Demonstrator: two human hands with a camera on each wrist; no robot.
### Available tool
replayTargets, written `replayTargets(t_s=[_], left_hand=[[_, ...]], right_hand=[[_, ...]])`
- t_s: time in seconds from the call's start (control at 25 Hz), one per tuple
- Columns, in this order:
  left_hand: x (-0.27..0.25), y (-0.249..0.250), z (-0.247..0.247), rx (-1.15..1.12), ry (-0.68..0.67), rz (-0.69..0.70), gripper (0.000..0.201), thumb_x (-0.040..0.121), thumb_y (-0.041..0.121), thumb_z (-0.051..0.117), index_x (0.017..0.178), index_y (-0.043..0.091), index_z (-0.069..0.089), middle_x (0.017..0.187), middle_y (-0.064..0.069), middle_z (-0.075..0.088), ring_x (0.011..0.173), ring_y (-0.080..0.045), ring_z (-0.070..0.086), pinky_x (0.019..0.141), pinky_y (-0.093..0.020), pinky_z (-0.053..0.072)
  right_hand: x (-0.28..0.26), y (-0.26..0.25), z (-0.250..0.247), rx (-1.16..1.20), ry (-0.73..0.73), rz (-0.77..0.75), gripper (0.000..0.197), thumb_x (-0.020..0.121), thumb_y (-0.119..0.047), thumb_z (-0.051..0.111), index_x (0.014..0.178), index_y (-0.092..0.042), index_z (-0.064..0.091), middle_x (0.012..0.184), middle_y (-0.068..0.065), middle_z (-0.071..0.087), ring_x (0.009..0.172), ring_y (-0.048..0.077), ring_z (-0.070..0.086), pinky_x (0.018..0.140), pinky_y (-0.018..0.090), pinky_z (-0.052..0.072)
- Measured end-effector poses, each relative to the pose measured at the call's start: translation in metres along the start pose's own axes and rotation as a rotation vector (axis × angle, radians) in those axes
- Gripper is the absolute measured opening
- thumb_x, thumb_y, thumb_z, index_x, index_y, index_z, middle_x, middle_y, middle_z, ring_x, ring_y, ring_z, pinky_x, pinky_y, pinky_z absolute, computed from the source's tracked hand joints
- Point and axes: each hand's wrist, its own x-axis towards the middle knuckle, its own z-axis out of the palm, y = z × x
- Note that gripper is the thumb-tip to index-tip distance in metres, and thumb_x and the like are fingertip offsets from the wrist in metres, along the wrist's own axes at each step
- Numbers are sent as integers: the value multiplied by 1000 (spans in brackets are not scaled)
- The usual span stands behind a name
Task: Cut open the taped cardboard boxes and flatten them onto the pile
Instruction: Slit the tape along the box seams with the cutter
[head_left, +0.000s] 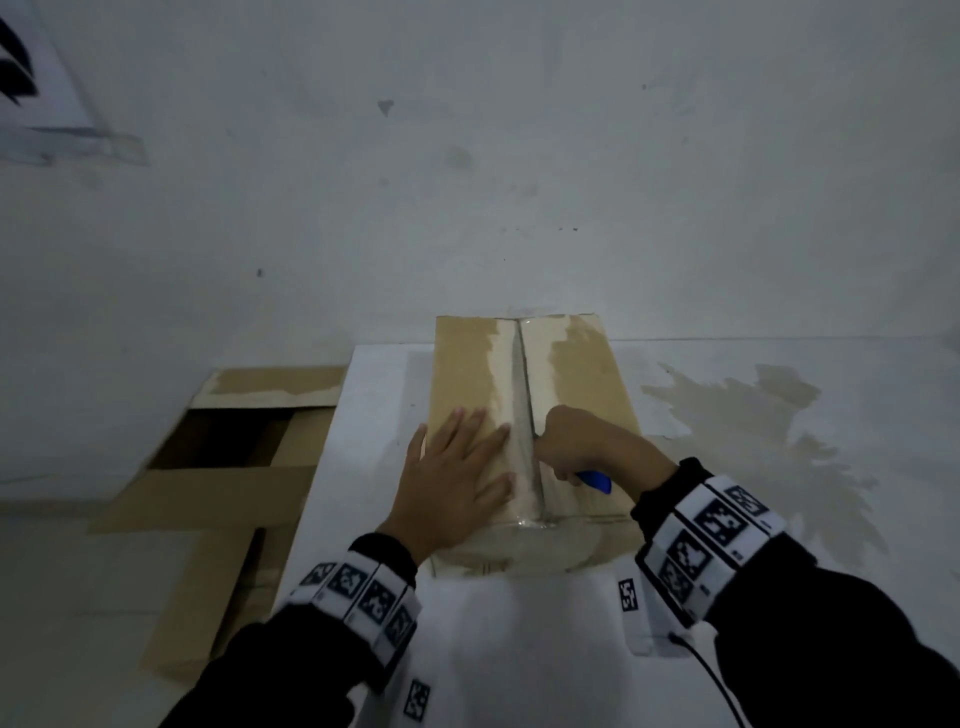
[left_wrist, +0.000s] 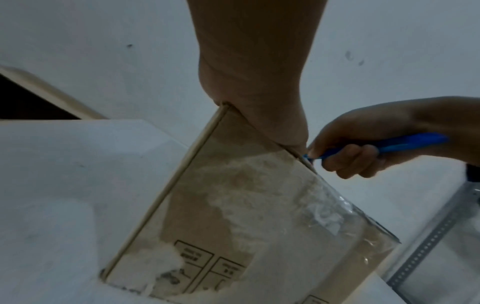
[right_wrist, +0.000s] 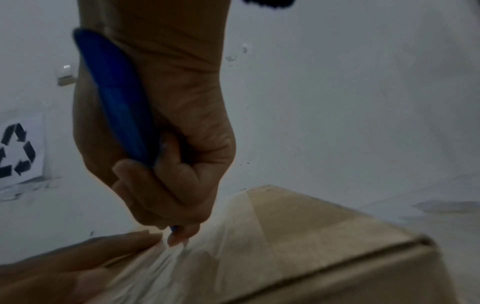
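While the left hand (head_left: 451, 483) lies flat with fingers straight and spread on the left top flap of the box (head_left: 467, 374), the right hand (head_left: 587, 441) is clenched round a blue cutter (head_left: 595, 480), its front end down at the taped centre seam (head_left: 522, 395) about halfway along the box. In the head view the box stands on a white bench (head_left: 779, 545), near the left edge and running from the front part towards the far edge; clear tape (head_left: 530, 519) wraps over its near end. Flattened cardboard (head_left: 218, 499) lies on the floor beyond the bench's left edge. Both wrists wear bands (head_left: 363, 603) printed with black-and-white squares, and a stain (head_left: 753, 415) marks the bench to the right of the box.

From the left wrist, the left palm (left_wrist: 259, 82) presses on the top edge of the box (left_wrist: 233, 195), whose near face shows printed frames and torn pale patches. Just beside it the right hand (left_wrist: 363, 148) grips the cutter (left_wrist: 405, 142), whose tip meets the box's upper corner line. Crinkled tape (left_wrist: 337, 216) covers the right side.

From the right wrist, the right hand's fingers (right_wrist: 161, 185) curl tightly round the cutter (right_wrist: 116, 98), the tip sunk in wrinkled tape (right_wrist: 182, 263) on top of the box (right_wrist: 324, 236). The left fingertips (right_wrist: 124, 240) lie straight beside it, touching the tape. A recycling sign (right_wrist: 18, 150) hangs on the wall at left.
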Motion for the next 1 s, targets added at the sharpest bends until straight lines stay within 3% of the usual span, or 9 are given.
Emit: replayTargets(t_s=[0.12, 0.24, 0.4, 0.52, 0.56, 0.64, 0.72, 0.84, 1.0], left_hand=[[-2, 2, -2, 1, -6, -18, 73, 85, 68, 10, 148, 36, 25, 159, 4, 15, 147, -20, 7, 113, -45, 18], [-4, 5, -1, 11, -22, -33, 75, 83, 69, 7, 149, 37, 22, 159, 4, 12, 148, -18, 4, 113, -45, 17], [-8, 9, -3, 20, -30, -38, 76, 82, 68, 4, 149, 35, 21, 160, 4, 11, 148, -19, 2, 114, -45, 16], [-7, 9, -3, 16, -42, -49, 77, 81, 69, 3, 150, 36, 18, 160, 4, 8, 148, -18, 0, 114, -45, 15], [-6, 9, -3, 15, -48, -55, 78, 80, 69, 2, 150, 37, 17, 160, 4, 7, 148, -18, -1, 115, -45, 15], [-3, 8, -3, 5, -70, -64, 81, 77, 70, 1, 150, 37, 15, 160, 5, 5, 147, -18, -2, 115, -45, 14], [0, 6, -3, -9, -79, -67, 81, 77, 71, 1, 150, 38, 14, 160, 6, 4, 147, -17, -3, 115, -45, 14], [2, 3, -2, -29, -80, -62, 81, 77, 71, 2, 150, 38, 15, 160, 6, 5, 147, -17, -2, 116, -46, 15], [8, 4, 0, -42, -46, -72, 81, 77, 70, 4, 149, 37, 20, 160, 5, 9, 147, -18, 1, 115, -45, 15]], right_hand=[[-16, 5, 10, -54, 0, -9, 33, 88, 0, 42, 56, -7, 42, 54, 9, 46, 46, 19, 41, 46, 24, 34], [-25, 10, 19, -63, 19, -7, 33, 88, 0, 41, 57, -9, 36, 56, 8, 42, 47, 18, 39, 46, 24, 31], [-32, 8, 24, -20, 64, 4, 35, 93, -6, 45, 61, -13, 35, 59, 3, 45, 50, 14, 43, 47, 21, 37], [-28, 4, 23, -28, 10, 13, 41, 90, 2, 43, 51, -10, 36, 33, 0, 41, 44, 17, 38, 44, 21, 31], [-29, 4, 21, -11, -29, 17, 41, 87, 5, 42, 48, -7, 37, 31, 1, 43, 42, 18, 39, 43, 22, 31], [-33, 6, 17, 20, -102, 15, 35, 86, 6, 40, 53, -4, 44, 49, 12, 52, 39, 18, 42, 41, 22, 33], [-41, 9, 19, 11, -107, 30, 31, 90, 1, 43, 59, -7, 44, 60, 12, 52, 44, 15, 44, 43, 21, 35], [-48, 15, 27, 12, -62, 33, 32, 93, -8, 47, 62, -12, 40, 61, 3, 48, 50, 12, 46, 47, 20, 38], [-48, 13, 33, 38, -65, 39, 29, 88, 0, 42, 60, -5, 45, 61, 9, 52, 53, 21, 52, 44, 16, 36]])
